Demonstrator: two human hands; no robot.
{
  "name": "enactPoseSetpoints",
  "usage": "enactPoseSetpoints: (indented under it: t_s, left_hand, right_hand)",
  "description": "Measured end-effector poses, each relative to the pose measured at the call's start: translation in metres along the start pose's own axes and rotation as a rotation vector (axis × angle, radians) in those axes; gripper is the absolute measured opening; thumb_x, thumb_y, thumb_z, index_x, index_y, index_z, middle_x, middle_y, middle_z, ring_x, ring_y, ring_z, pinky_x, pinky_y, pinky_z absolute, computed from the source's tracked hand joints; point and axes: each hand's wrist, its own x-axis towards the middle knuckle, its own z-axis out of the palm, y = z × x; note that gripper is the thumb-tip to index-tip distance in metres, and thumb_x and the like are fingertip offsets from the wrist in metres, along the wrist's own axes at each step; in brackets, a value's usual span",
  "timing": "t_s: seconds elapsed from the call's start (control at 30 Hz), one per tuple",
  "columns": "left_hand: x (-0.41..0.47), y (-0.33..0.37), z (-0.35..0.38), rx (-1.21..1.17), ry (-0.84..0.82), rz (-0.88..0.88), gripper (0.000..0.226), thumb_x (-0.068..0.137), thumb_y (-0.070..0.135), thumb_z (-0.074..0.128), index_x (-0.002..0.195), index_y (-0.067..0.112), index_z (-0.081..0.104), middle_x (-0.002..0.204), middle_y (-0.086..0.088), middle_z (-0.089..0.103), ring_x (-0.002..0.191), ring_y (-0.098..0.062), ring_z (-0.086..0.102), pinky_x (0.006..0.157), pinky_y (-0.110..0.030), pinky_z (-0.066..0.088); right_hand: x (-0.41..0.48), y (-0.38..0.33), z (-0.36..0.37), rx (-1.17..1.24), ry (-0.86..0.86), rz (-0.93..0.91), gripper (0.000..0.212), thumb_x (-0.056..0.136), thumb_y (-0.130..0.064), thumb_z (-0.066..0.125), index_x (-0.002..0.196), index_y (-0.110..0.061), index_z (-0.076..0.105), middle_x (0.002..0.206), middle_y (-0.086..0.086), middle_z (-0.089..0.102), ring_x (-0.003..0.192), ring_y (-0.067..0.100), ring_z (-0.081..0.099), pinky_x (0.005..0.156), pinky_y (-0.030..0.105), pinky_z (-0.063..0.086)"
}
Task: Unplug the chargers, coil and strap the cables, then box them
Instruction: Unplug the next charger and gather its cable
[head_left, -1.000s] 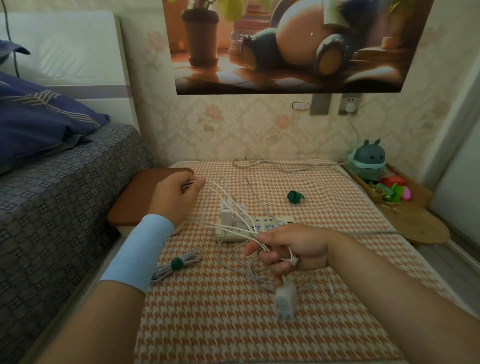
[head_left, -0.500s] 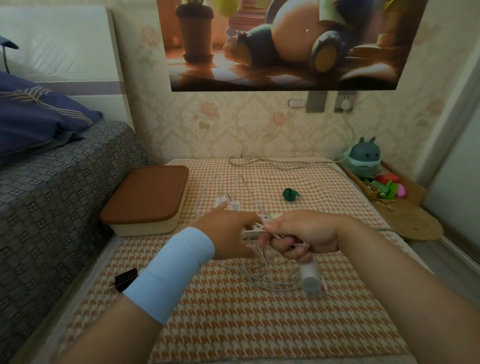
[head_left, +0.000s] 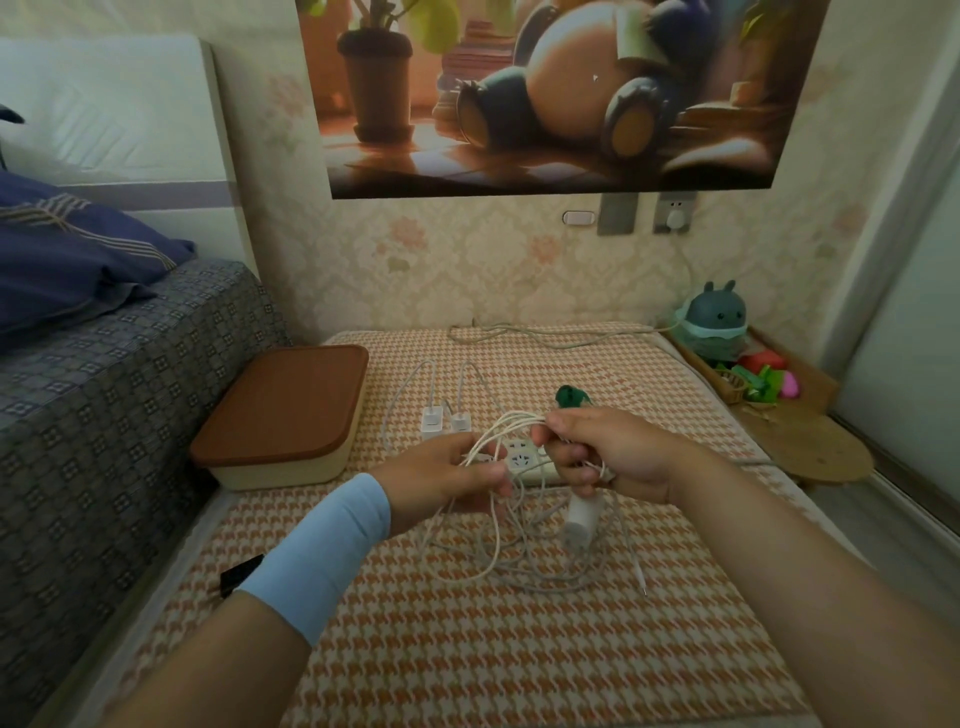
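Observation:
My right hand (head_left: 608, 454) grips a bundle of white cable (head_left: 498, 540) with a white charger (head_left: 582, 519) hanging below the fist. My left hand (head_left: 447, 480), with a light blue wristband, pinches loops of the same cable just to the left. Loose loops trail onto the patterned mat below. Behind the hands lies a white power strip (head_left: 519, 457) with two white chargers (head_left: 441, 418) plugged in. A green strap (head_left: 569, 397) lies just beyond my right hand. The cream box with a brown lid (head_left: 285, 415) sits shut at the left.
A bed with a grey patterned cover (head_left: 104, 389) borders the left. A black object (head_left: 239, 574) lies by my left forearm. The strip's grey cord (head_left: 545, 335) runs along the wall to an outlet (head_left: 674, 218). A low wooden stand (head_left: 810, 441) with toys is at right.
My left hand left the box side and came to the cable held in my right hand. The hands rose and a coil is forming; the view shifted, hiding the strapped grey cable.

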Motion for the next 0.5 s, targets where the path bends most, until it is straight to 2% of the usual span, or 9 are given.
enactPoseSetpoints:
  t_s: [0.1, 0.17, 0.23, 0.3, 0.37, 0.43, 0.5]
  left_hand:
    - [0.005, 0.001, 0.002, -0.196, 0.028, -0.048, 0.025, 0.092, 0.031, 0.063, 0.099, 0.007, 0.061, 0.068, -0.001, 0.044, 0.059, -0.014, 0.05, 0.088, -0.048, 0.057]
    - [0.008, 0.005, 0.004, -0.284, 0.132, -0.03, 0.027, 0.098, 0.035, 0.055, 0.084, 0.012, 0.057, 0.065, 0.002, 0.03, 0.051, -0.01, 0.034, 0.069, -0.036, 0.059]
    - [0.013, 0.008, 0.01, -0.362, 0.226, 0.015, 0.032, 0.099, 0.039, 0.052, 0.078, 0.015, 0.052, 0.062, 0.003, 0.024, 0.048, -0.009, 0.028, 0.056, -0.028, 0.05]
    - [0.018, 0.01, 0.019, -0.468, 0.329, 0.036, 0.033, 0.099, 0.04, 0.053, 0.077, 0.015, 0.052, 0.06, 0.003, 0.03, 0.047, -0.01, 0.033, 0.052, -0.025, 0.046]
    - [0.024, 0.008, 0.028, -0.518, 0.453, 0.052, 0.037, 0.098, 0.041, 0.054, 0.073, 0.015, 0.054, 0.06, 0.0, 0.042, 0.051, -0.013, 0.045, 0.054, -0.027, 0.05]
    - [0.029, 0.005, 0.033, -0.491, 0.581, 0.093, 0.04, 0.097, 0.043, 0.055, 0.068, 0.016, 0.057, 0.064, -0.003, 0.055, 0.06, -0.018, 0.056, 0.07, -0.038, 0.055]
    - [0.031, 0.003, 0.033, -0.394, 0.681, 0.126, 0.042, 0.097, 0.047, 0.053, 0.068, 0.018, 0.062, 0.075, -0.003, 0.067, 0.074, -0.02, 0.062, 0.08, -0.044, 0.053]
  right_hand:
    - [0.0, 0.0, 0.0, -0.002, 0.0, -0.002, 0.033, 0.11, -0.026, 0.036, 0.113, -0.009, 0.064, 0.065, -0.002, 0.035, 0.055, 0.013, 0.034, 0.056, 0.028, 0.035]
    - [0.0, 0.001, 0.002, 0.013, -0.054, 0.049, 0.032, 0.109, -0.023, 0.038, 0.123, -0.012, 0.065, 0.068, -0.001, 0.043, 0.059, 0.014, 0.042, 0.061, 0.031, 0.043]
    - [-0.001, 0.002, 0.006, 0.004, -0.088, 0.087, 0.031, 0.109, -0.02, 0.04, 0.126, -0.013, 0.065, 0.073, 0.004, 0.053, 0.064, 0.018, 0.051, 0.067, 0.034, 0.049]
    - [0.002, 0.002, 0.013, -0.013, -0.056, 0.099, 0.033, 0.109, -0.02, 0.038, 0.122, -0.009, 0.066, 0.079, 0.007, 0.06, 0.067, 0.021, 0.057, 0.069, 0.036, 0.052]
    - [0.006, 0.002, 0.021, -0.05, 0.021, 0.105, 0.036, 0.11, -0.021, 0.037, 0.118, -0.006, 0.069, 0.086, 0.01, 0.064, 0.066, 0.022, 0.059, 0.067, 0.037, 0.053]
    - [0.012, 0.003, 0.033, -0.122, 0.122, 0.105, 0.038, 0.11, -0.027, 0.037, 0.115, -0.008, 0.07, 0.094, 0.012, 0.068, 0.063, 0.02, 0.056, 0.065, 0.036, 0.048]
    - [0.016, 0.001, 0.045, -0.171, 0.178, 0.091, 0.044, 0.107, -0.045, 0.037, 0.122, -0.017, 0.068, 0.106, 0.009, 0.072, 0.072, 0.017, 0.058, 0.07, 0.034, 0.047]
